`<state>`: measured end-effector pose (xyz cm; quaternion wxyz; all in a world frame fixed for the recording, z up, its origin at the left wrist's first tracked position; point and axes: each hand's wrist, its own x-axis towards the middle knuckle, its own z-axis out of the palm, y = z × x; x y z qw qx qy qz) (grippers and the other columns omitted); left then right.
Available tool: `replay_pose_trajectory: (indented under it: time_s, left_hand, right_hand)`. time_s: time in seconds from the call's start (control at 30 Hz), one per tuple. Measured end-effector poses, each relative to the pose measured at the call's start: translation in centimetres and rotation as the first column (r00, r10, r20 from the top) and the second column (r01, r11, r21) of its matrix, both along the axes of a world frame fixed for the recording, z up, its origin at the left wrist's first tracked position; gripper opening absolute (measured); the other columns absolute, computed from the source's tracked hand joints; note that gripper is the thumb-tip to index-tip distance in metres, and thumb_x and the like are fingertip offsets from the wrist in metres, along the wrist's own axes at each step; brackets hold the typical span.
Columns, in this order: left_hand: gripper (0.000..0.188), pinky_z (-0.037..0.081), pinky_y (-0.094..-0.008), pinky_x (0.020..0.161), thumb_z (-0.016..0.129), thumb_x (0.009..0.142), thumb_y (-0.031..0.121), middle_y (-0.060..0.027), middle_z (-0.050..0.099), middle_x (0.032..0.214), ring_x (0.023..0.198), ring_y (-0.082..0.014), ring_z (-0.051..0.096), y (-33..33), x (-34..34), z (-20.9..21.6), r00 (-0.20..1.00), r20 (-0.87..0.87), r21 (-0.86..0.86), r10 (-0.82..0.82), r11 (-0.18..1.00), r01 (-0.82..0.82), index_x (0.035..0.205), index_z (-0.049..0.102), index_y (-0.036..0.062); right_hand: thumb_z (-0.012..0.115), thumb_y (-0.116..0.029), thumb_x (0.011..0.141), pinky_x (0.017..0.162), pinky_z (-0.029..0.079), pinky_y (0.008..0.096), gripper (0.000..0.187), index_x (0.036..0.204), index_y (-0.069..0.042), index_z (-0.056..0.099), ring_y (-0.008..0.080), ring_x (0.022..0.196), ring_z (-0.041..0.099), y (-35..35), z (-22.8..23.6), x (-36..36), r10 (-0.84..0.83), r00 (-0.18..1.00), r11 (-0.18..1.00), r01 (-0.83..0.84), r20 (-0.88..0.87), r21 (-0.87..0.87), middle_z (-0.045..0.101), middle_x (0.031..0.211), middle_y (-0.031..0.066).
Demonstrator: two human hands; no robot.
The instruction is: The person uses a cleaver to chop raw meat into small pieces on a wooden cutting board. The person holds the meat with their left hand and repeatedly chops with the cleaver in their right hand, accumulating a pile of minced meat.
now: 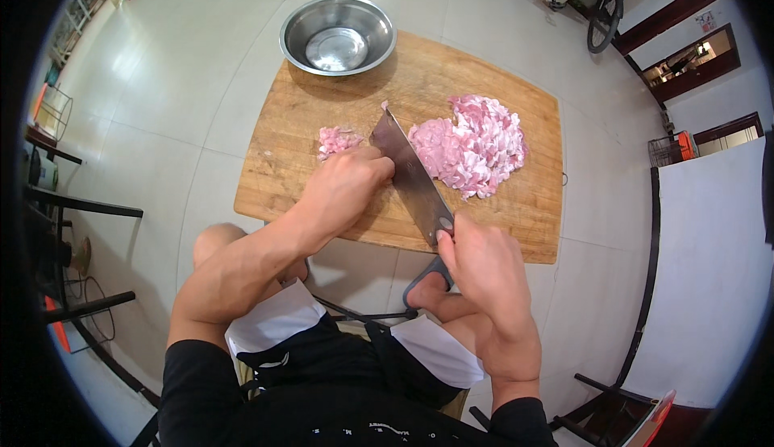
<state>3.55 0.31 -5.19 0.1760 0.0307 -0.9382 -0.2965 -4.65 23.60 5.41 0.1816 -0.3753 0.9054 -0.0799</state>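
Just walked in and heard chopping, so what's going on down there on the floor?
A person sits over a wooden cutting board laid on the tiled floor, cutting raw pink meat. The right hand grips the handle of a cleaver, blade down on the board. The left hand presses on a small portion of meat left of the blade. A larger pile of diced meat lies to the right of it. An empty steel bowl sits at the board's far edge.
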Motion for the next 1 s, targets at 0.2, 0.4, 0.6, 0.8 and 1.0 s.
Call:
replay_pose_trajectory:
  time_s: [0.2, 0.4, 0.6, 0.8, 1.0]
  left_hand:
    - [0.007, 0.060, -0.0481, 0.083, 0.074, 0.095, 0.010, -0.0134, 0.072, 0.099, 0.097, -0.0367, 0.073, 0.2, 0.0, -0.2, 0.998, 0.030, -0.012, -0.047, 0.999, 0.047, 0.099, 0.076, 0.0041]
    - [0.013, 0.061, -0.0464, 0.086, 0.070, 0.096, 0.003, -0.0126, 0.074, 0.108, 0.101, -0.0359, 0.074, 0.5, 0.9, 0.2, 0.998, -0.015, 0.039, -0.068, 0.997, 0.069, 0.106, 0.079, 0.0036]
    - [0.012, 0.061, -0.0459, 0.083, 0.070, 0.097, 0.004, -0.0121, 0.073, 0.105, 0.098, -0.0360, 0.074, 0.5, 0.7, -0.2, 0.998, -0.040, -0.053, -0.057, 0.997, 0.054, 0.108, 0.075, 0.0044]
    - [0.007, 0.060, -0.0479, 0.078, 0.073, 0.098, 0.008, -0.0132, 0.071, 0.097, 0.091, -0.0374, 0.073, 1.0, 0.7, 0.0, 0.999, -0.049, -0.047, -0.004, 0.999, 0.002, 0.103, 0.069, 0.0046]
    - [0.008, 0.059, -0.0495, 0.077, 0.074, 0.098, 0.009, -0.0143, 0.070, 0.093, 0.089, -0.0388, 0.072, 1.4, 0.9, 0.1, 0.999, 0.001, -0.027, 0.036, 0.999, -0.036, 0.101, 0.069, 0.0043]
  right_hand:
    - [0.064, -0.029, 0.111, 0.075, 0.060, 0.0604, 0.031, 0.099, -0.001, 0.069, 0.0496, 0.079, 0.075, -2.6, -1.3, -0.4, 0.005, 0.998, 0.996, -0.010, -0.061, -0.084, 0.076, 0.084, 0.0279]
    - [0.070, -0.030, 0.106, 0.078, 0.057, 0.0611, 0.033, 0.100, 0.003, 0.070, 0.0517, 0.087, 0.074, -2.4, -4.7, -4.0, -0.119, 0.979, 0.944, 0.163, 0.164, -0.287, 0.075, 0.089, 0.0304]
    - [0.072, -0.030, 0.105, 0.074, 0.055, 0.0606, 0.032, 0.098, 0.002, 0.071, 0.0521, 0.084, 0.072, -1.0, -2.5, -3.0, -0.135, 0.977, 0.956, 0.173, 0.167, -0.238, 0.074, 0.086, 0.0294]
    - [0.069, -0.026, 0.108, 0.070, 0.056, 0.0591, 0.029, 0.094, -0.001, 0.066, 0.0491, 0.074, 0.072, 0.2, -0.1, -0.6, -0.058, 0.996, 0.993, 0.064, 0.068, -0.103, 0.074, 0.079, 0.0259]
    - [0.063, -0.020, 0.110, 0.065, 0.058, 0.0556, 0.026, 0.093, -0.001, 0.060, 0.0445, 0.065, 0.073, 0.9, 0.1, 0.5, 0.068, 0.998, 0.987, -0.067, 0.003, -0.145, 0.074, 0.074, 0.0232]
